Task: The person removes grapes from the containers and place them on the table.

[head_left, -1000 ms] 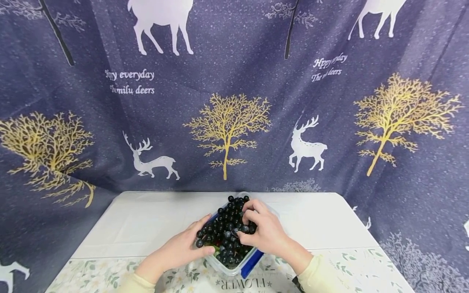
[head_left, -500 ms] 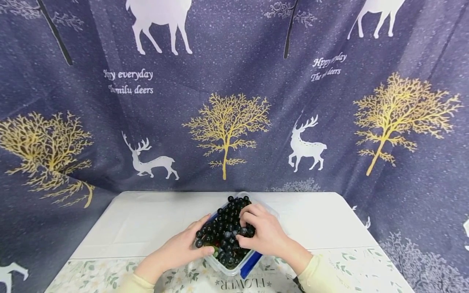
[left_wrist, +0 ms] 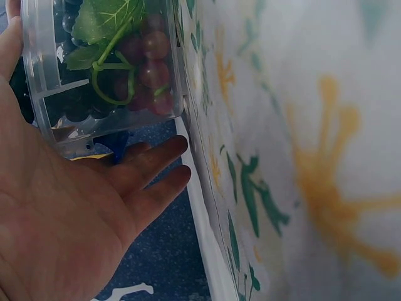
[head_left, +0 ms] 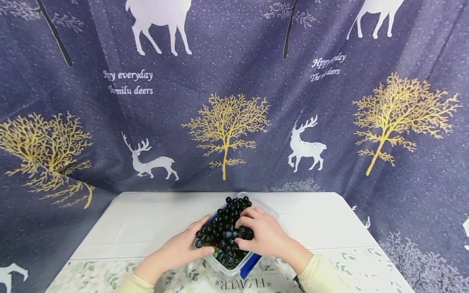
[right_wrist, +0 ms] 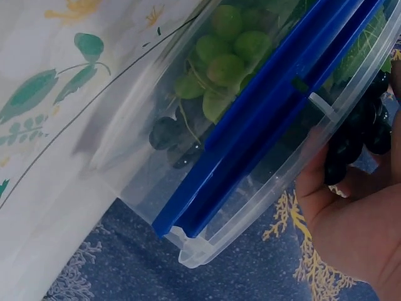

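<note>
A clear plastic container [head_left: 224, 270] with blue side clips [head_left: 250, 266] is heaped with black grapes [head_left: 226, 219]. Red grapes [left_wrist: 153, 72] and a green leaf [left_wrist: 103, 31] show through its wall in the left wrist view. Green grapes [right_wrist: 225, 69] appear through the wall in the right wrist view. My left hand [head_left: 183, 248] lies against the container's left side, thumb at the rim and fingers extended. My right hand [head_left: 265, 232] reaches over the right rim, its curled fingers and thumb gripping some black grapes; its fingertips are partly hidden among them.
The container stands on a table with a white cover [head_left: 154, 219] and a floral cloth [head_left: 351, 268] along the near side. Behind hangs a dark blue curtain [head_left: 234, 61] printed with deer and trees.
My right hand has shifted slightly, and its fingers have closed further around the black grapes. A few grapes near the far end have moved a little. My left hand stays in place.
</note>
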### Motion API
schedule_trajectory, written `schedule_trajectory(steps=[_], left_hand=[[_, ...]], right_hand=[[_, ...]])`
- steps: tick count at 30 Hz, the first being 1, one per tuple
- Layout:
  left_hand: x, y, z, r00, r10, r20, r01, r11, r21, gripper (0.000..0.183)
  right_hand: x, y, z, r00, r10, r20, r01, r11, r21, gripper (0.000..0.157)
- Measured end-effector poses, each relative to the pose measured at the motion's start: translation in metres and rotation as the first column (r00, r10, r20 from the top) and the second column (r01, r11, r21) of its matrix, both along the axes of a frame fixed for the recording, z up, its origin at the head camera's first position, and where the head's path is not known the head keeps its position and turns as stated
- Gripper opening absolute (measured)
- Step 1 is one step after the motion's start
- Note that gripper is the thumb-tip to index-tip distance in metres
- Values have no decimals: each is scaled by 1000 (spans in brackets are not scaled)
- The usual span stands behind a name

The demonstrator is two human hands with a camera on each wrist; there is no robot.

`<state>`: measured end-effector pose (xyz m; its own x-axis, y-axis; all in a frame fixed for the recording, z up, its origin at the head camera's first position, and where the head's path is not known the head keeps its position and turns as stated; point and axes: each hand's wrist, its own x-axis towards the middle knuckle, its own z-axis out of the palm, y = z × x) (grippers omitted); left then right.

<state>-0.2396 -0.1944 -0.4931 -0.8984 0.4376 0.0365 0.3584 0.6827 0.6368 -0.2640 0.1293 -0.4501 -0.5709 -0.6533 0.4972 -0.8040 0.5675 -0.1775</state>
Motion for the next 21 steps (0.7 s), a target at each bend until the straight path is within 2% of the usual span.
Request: schedule_trajectory(steps=[13, 21], left_hand=[[0, 0, 0, 1000, -3, 2, 3, 1000, -7, 99], [-1, 0, -2, 1000, 0, 7, 0, 1000, -9, 98]], right_hand=[[1, 1, 10, 994, 3, 109, -18, 990, 137, 28], [3, -6, 15, 987, -55, 151, 28, 984, 178, 31]])
